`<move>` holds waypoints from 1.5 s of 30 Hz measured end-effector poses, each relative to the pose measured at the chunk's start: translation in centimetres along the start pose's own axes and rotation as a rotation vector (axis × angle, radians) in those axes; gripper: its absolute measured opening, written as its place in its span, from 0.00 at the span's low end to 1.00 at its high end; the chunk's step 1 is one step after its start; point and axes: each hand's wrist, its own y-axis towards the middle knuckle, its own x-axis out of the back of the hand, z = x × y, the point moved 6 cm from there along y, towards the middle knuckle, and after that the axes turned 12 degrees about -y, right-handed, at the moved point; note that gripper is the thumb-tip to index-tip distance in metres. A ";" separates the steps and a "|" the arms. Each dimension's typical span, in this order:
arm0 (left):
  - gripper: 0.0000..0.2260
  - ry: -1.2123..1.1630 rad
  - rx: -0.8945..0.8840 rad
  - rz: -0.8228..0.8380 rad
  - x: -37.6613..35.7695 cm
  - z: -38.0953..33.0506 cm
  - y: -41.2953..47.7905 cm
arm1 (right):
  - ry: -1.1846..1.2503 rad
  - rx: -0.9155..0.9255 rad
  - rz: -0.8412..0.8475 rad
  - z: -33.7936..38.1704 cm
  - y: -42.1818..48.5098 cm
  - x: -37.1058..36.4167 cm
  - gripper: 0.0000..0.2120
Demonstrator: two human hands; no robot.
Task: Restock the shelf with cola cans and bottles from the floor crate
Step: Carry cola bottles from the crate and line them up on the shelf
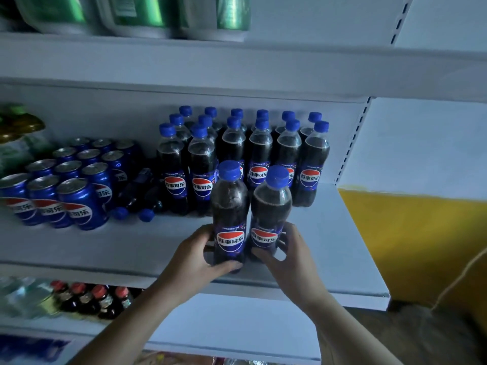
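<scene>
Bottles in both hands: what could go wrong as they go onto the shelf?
The left hand and right hand grip their bottles low, near the shelf edge; one could tip off. Pushed back, they may knock the standing row. The lying bottles by the cans could roll forward.

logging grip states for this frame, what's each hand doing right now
left hand: grips the left cola bottle
right hand: grips the right cola bottle
</scene>
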 end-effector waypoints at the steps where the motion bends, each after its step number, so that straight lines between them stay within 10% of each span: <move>1: 0.29 0.006 -0.010 -0.030 0.0 0.1 -0.2 | -0.002 -0.017 -0.006 -0.2 0.1 -0.1 0.25; 18: 0.30 0.162 -0.036 -0.101 -0.4 0.5 2.2 | -0.596 0.050 -0.071 -0.9 -0.4 -0.7 0.25; 45: 0.24 0.836 0.121 0.026 -1.3 1.5 12.7 | -0.698 -0.041 0.106 -0.9 9.8 -2.4 0.18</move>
